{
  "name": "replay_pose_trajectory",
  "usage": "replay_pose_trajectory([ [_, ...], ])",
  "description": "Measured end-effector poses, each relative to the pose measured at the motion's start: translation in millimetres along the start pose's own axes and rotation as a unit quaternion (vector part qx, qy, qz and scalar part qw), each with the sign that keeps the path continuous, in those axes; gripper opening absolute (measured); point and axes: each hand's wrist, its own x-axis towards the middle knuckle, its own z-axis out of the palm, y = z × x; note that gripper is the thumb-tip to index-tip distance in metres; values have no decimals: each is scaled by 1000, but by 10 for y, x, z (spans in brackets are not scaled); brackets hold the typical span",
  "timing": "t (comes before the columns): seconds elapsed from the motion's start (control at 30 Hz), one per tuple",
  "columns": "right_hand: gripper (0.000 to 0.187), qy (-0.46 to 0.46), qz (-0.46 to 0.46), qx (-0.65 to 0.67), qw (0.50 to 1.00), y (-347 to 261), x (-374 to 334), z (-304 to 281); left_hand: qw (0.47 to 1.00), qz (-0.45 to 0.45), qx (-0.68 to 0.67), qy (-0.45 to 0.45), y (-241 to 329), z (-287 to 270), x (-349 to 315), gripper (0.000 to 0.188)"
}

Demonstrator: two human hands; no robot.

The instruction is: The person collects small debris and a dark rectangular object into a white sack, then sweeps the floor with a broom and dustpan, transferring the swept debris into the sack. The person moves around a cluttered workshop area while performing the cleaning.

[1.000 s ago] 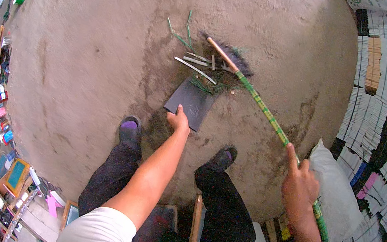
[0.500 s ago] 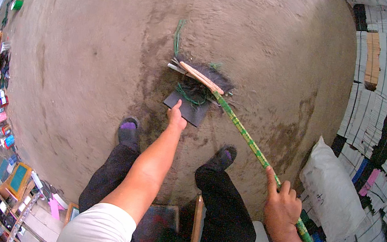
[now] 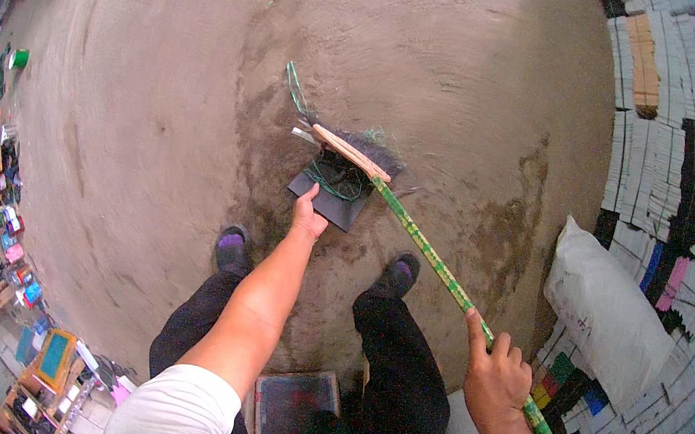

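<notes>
Left hand (image 3: 308,219): clamps dark dustpan (image 3: 334,197), 12 o'clock of shoes.
Right hand (image 3: 495,378): clenched on green broom handle (image 3: 445,278).
Change: broom head (image 3: 351,153) drawn onto pan; green scraps (image 3: 336,182) now gathered, sweep nearly complete.
Floor (image 3: 159,102): bare concrete.

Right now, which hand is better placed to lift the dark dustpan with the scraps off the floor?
The left hand: its grip is already on the near edge of the dustpan. The right hand is busy holding the green broom, far back from it.

broom (image 3: 416,231) over dark dustpan (image 3: 334,202)
</notes>
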Motion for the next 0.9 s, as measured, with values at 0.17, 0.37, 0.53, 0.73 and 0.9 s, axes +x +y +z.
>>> replay_pose_trajectory([
  [0.17, 65, -2, 31, 26, 999, 220, -454, -320, 998, -40, 12, -48, 47, 363, -277, 33],
  [0.37, 68, 7, 100, 41, 994, 535, -1353, -808, 990, -67, 57, -114, -113, 1187, -1071, 34],
  [0.53, 77, 38, 165, 43, 985, 723, -2226, -1276, 978, -97, 106, -152, -311, 1845, -1783, 35],
  [0.73, 66, 17, 249, 80, 965, 861, -3266, -1642, 955, -151, 161, -197, -742, 2504, -2677, 33],
  [0.9, 62, 33, 321, 91, 942, 902, -4130, -1715, 933, -189, 205, -227, -1327, 2815, -3348, 30],
])
